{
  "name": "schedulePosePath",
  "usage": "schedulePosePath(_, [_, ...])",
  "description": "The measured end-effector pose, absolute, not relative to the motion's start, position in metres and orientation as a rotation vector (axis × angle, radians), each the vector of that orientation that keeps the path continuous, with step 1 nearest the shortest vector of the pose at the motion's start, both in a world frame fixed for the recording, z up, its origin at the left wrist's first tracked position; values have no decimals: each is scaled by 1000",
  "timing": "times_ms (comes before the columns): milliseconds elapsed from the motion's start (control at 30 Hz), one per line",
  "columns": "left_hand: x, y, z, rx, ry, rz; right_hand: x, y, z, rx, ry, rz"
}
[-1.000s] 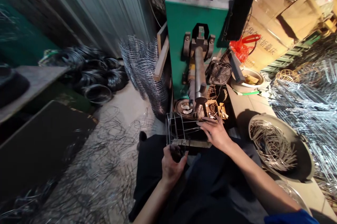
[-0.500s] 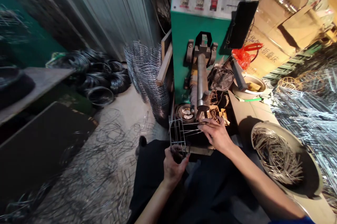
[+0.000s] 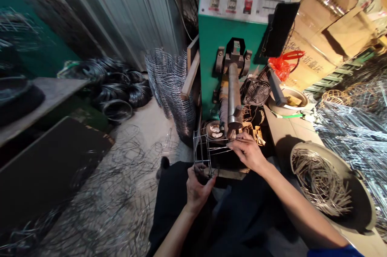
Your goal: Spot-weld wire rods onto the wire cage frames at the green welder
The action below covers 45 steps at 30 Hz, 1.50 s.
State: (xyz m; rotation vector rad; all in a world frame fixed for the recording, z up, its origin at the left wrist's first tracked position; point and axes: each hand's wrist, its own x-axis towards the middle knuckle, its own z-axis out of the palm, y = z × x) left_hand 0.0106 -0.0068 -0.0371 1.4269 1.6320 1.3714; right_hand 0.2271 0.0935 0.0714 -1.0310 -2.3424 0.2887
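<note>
A small wire rack (image 3: 202,150) of thin metal rods is between my hands, below the front of a green welding machine (image 3: 208,63). My left hand (image 3: 198,186) is closed around its near end. My right hand (image 3: 246,150) pinches the rack's right side, where rods reach in under the machine's thick metal arm (image 3: 234,100). The fingertips of that hand are close to the lower electrode (image 3: 231,133), and the exact contact there is too small to make out.
To the right, a large basin (image 3: 329,184) holds many cut wires, beside a heap of wire pieces (image 3: 353,136). Stacked wire rings (image 3: 178,96) stand left of the machine. Loose wires (image 3: 115,184) litter the floor. A cardboard box (image 3: 320,43) leans behind.
The view has shifted slightly, so the scene sits a little lower and to the right. Both hands keep their hold on the wire rack, which has moved only slightly.
</note>
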Motion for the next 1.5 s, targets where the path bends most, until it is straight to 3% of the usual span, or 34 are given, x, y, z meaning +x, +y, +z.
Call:
schedulePosePath(500, [10, 1, -36, 1526, 1645, 1427, 222, 95, 71, -1098, -2249, 303])
schedulePosePath(867, [1, 22, -21, 1507, 1640, 1369, 231, 109, 64, -1308, -2209, 25])
schedulePosePath(1000, [-2, 29, -19, 1560, 1684, 1348, 231, 106, 70, -1291, -2164, 83])
schedulePosePath(1233, [-9, -22, 4, 1345, 1582, 1328, 300, 72, 43, -1471, -1815, 538])
schedulePosePath(1333, [-20, -40, 28, 1003, 1346, 1234, 315, 45, 14, -1552, -1697, 1073])
schedulePosePath(1500, [-39, -30, 47, 594, 1046, 982, 271, -19, -20, -1242, -1229, 1956])
